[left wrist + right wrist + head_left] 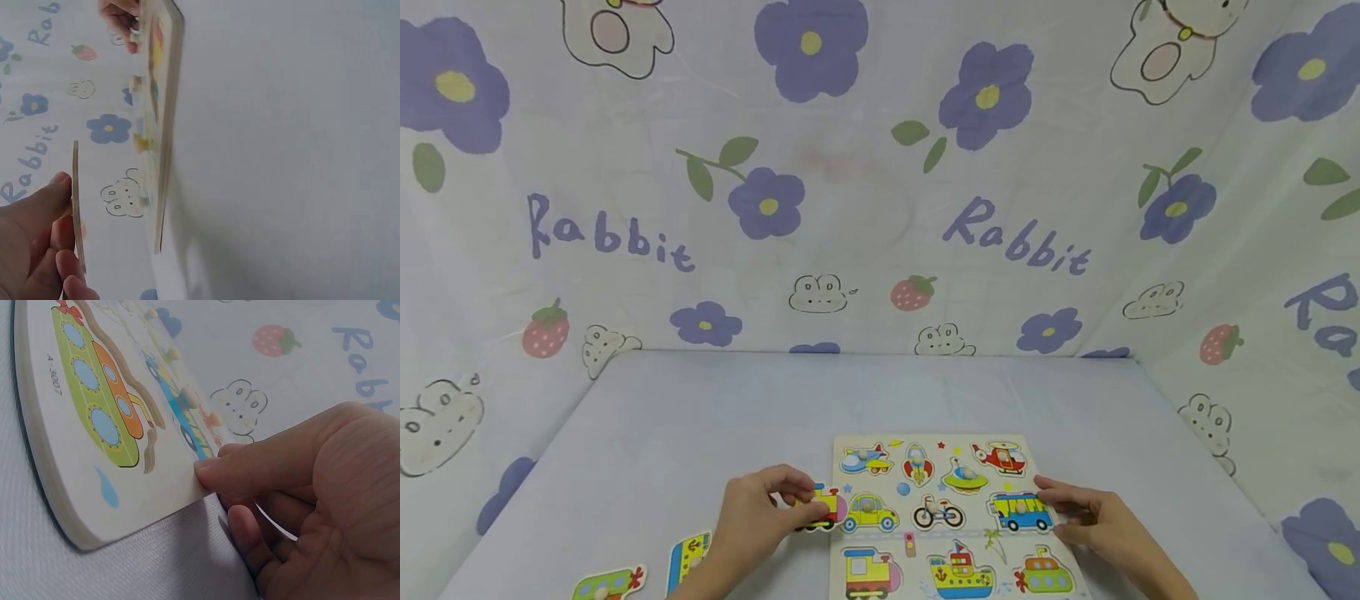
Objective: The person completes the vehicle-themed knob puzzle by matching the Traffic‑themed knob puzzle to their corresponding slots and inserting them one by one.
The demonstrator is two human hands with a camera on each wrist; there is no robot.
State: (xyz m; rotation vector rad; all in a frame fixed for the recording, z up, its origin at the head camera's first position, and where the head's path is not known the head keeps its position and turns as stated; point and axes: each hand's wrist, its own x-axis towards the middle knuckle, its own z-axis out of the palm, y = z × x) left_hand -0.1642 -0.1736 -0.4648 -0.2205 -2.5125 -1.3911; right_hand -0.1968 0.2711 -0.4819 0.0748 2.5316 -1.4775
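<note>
My left hand (760, 512) pinches a train puzzle piece (831, 505) between thumb and fingers, over the left edge of the wooden puzzle board (917, 439). In the left wrist view the train piece (77, 200) shows edge-on, apart from the board. The right hand (1101, 521) grips the board's right edge beside the bus piece (1022, 514), its thumb on top. Knobbed pieces, among them a car (868, 515) and a helicopter (1002, 458), sit in the upper two rows. Along the bottom row are recesses picturing a train (868, 567), a ship (961, 577) and a submarine (1047, 575).
Left of the board, a submarine piece (613, 582) and a ship piece (681, 557) lie on the pale tabletop (700, 425), the ship partly behind my left forearm. A rabbit-and-flower printed cloth (850, 233) rises behind the table and along its sides.
</note>
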